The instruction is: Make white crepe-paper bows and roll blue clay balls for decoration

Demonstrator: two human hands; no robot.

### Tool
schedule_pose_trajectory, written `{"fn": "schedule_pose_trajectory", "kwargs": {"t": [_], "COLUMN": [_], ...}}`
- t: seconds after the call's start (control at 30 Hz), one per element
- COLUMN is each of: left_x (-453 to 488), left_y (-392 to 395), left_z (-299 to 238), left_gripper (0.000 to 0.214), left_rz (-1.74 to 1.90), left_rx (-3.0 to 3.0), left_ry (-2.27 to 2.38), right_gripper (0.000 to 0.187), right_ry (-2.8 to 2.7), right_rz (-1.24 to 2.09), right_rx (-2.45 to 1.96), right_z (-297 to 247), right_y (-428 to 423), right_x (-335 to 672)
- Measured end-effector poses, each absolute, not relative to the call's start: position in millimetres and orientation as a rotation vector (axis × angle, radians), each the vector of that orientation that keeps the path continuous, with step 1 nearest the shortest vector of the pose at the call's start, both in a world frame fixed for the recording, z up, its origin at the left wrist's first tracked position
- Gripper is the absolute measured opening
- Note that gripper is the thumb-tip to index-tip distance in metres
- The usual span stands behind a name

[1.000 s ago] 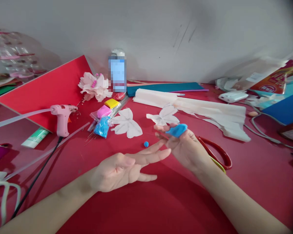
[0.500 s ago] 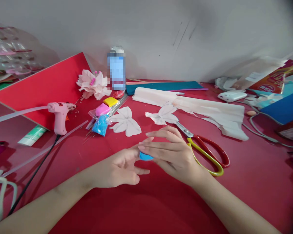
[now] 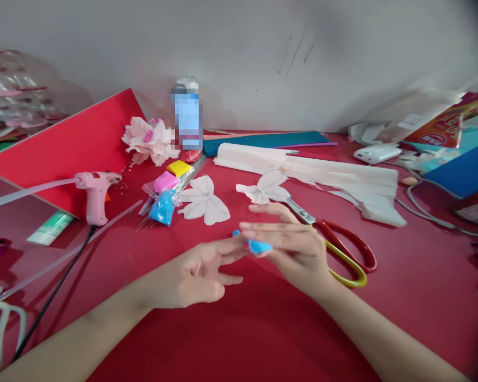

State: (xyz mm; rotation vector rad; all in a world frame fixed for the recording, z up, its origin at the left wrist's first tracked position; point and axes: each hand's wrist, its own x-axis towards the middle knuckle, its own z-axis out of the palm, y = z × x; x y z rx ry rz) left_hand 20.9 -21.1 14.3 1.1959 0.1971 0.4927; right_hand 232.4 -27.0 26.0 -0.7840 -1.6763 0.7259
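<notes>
A soft piece of blue modelling clay [image 3: 259, 246] is pressed between the fingers of both hands above the red table [image 3: 239, 339]. My left hand [image 3: 201, 276] holds it from the left with outstretched fingers, its thumb and one finger standing apart. Over the top and right of the clay lie the long fingers of my right hand [image 3: 295, 244]. A second bit of blue shows past the left fingertips; part of the clay is hidden between the hands. Just beyond are two white petal-shaped paper cutouts, the left cutout [image 3: 207, 204] and the right cutout [image 3: 265, 188].
Scissors [image 3: 338, 246] with red and yellow handles lie beside my right hand. Packets of clay [image 3: 163, 208] and a paper flower [image 3: 149, 140] are behind. A pink glue gun [image 3: 95, 196] stands left, with its cord on the table. White crepe paper [image 3: 334, 180] stretches across the back right.
My right hand has slid to the right across the left fingers. The blue clay has shifted right and shows at two places now. The view has moved slightly.
</notes>
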Motion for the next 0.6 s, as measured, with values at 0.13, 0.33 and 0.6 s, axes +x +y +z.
{"fn": "schedule_pose_trajectory", "kwargs": {"t": [0.13,0.33,0.6], "left_x": [20,20,17], "left_y": [-17,-19,-24], "left_z": [12,18,26], "left_gripper": [0.077,0.077,0.091], "left_rz": [0.523,0.644,0.693], "left_rx": [1.157,1.145,1.366], "left_ry": [0.215,0.228,0.542], "right_gripper": [0.023,0.033,0.025], "right_ry": [-1.361,-1.649,-1.934], "right_rz": [0.708,0.505,0.432], "right_rx": [-0.904,-0.901,-0.978], "right_z": [18,14,25], "right_y": [-23,-24,-33], "right_x": [234,234,220]}}
